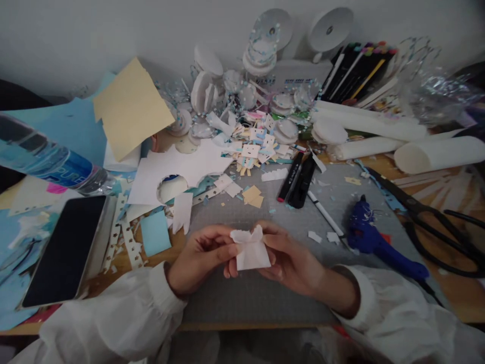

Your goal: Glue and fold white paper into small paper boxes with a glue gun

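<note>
Both hands pinch one small piece of white paper (pixel 253 255) above the near part of the grey cutting mat (pixel 227 303). Its top edge is torn and uneven, and a fold runs across it. My left hand (pixel 206 255) grips its left side between thumb and fingers. On the right side, my right hand (pixel 291 255) holds it the same way. Beyond the hands lie yellow paper squares (pixel 253 196) and a torn white strip (pixel 182 212). A light blue paper square (pixel 155 232) is left of my left hand.
To the right are a blue glue gun (pixel 379 242), black scissors (pixel 428 217) and paper rolls (pixel 439 154). Markers (pixel 302 179) lie behind the hands, near a pile of paper cutouts (pixel 255 144). A phone (pixel 66 247) and a water bottle (pixel 56 156) are at left.
</note>
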A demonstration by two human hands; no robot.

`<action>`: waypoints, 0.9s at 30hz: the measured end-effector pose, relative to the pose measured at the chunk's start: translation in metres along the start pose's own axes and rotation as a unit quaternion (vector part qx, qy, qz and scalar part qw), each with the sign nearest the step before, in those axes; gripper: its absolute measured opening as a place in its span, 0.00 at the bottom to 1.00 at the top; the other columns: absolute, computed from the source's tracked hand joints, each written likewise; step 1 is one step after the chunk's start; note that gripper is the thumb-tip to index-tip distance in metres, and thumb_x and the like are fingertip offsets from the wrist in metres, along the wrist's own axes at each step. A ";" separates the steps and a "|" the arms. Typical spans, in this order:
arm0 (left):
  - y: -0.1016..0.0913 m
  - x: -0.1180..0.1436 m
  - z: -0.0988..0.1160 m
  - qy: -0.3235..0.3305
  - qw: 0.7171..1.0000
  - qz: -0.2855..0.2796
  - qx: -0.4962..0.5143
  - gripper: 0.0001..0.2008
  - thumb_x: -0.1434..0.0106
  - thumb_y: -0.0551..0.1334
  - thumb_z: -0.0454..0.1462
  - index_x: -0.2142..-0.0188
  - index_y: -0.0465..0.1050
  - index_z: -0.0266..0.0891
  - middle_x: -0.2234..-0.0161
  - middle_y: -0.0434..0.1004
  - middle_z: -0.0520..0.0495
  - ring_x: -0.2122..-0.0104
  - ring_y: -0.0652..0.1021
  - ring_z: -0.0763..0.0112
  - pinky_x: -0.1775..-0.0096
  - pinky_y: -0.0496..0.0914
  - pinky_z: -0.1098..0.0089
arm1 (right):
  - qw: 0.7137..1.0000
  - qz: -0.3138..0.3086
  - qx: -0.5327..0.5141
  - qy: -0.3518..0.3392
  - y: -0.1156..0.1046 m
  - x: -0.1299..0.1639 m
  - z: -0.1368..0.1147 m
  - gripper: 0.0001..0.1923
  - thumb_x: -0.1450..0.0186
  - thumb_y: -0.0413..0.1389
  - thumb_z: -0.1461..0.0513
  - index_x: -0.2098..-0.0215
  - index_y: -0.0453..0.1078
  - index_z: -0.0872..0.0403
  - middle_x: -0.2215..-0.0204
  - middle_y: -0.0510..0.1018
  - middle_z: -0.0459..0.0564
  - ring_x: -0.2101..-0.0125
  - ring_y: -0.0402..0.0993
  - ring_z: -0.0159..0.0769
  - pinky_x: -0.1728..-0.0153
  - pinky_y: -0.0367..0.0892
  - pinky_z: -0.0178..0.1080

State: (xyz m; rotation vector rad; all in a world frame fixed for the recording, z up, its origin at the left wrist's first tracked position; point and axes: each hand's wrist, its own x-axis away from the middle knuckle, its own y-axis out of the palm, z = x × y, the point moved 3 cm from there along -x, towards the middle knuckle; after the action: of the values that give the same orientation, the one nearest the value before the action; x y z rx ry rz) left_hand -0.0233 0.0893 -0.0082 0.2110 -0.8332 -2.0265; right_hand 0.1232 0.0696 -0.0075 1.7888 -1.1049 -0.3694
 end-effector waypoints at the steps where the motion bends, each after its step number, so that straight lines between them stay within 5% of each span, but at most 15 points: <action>1: 0.000 0.000 0.000 0.000 1.000 -0.003 -0.004 0.05 0.41 0.67 0.33 0.64 0.79 0.40 0.80 0.78 0.52 0.83 0.76 0.80 0.80 0.69 0.85 | 1.000 0.008 0.008 -0.005 -0.001 0.000 0.000 0.05 0.39 0.59 0.60 0.65 0.69 0.53 0.85 0.64 0.37 0.87 0.53 0.20 0.86 0.53 0.25; 11: 0.001 0.001 0.005 0.021 0.998 -0.020 -0.055 0.10 0.40 0.65 0.28 0.59 0.76 0.40 0.77 0.80 0.52 0.80 0.78 0.79 0.77 0.73 0.82 | 0.991 0.091 0.096 -0.035 -0.006 -0.001 -0.001 0.11 0.43 0.64 0.59 0.70 0.66 0.53 0.83 0.67 0.37 0.87 0.55 0.19 0.87 0.51 0.25; 27: -0.002 0.004 0.001 -0.010 0.999 0.033 -0.041 0.06 0.44 0.69 0.35 0.65 0.81 0.39 0.84 0.76 0.52 0.85 0.74 0.80 0.82 0.66 0.85 | 0.999 -0.002 0.033 -0.010 0.001 0.002 0.000 0.06 0.40 0.62 0.58 0.66 0.72 0.51 0.84 0.67 0.37 0.84 0.58 0.21 0.83 0.56 0.25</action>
State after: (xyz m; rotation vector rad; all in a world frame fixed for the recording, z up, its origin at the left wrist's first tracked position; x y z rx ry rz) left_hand -0.0274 0.0873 -0.0081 0.1160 -0.7577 -1.9990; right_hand 0.1243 0.0677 -0.0062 1.8485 -1.1394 -0.3582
